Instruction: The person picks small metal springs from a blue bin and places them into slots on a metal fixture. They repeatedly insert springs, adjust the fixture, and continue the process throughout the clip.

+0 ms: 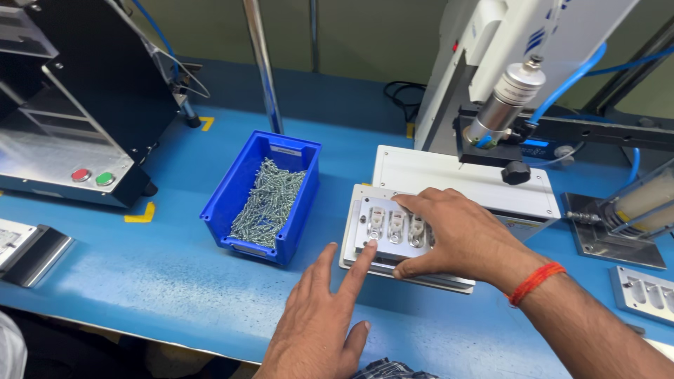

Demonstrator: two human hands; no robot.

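The right hand (460, 235) lies spread over the metal fixture plate (393, 238), fingers and thumb gripping its right part, while the left hand (326, 316) is open, holding nothing, its forefinger touching the plate's front left edge. Seemingly the plate with its small metal parts (395, 226) is being seated; that calls for a steady, level push. A blue bin of screws (267, 196) stands just left.

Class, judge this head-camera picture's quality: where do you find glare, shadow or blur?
Head view: soft glare whitens the blue table at lower left; the right hand shadows the metal fixture; the left hand looks slightly soft; the screws stay sharp.
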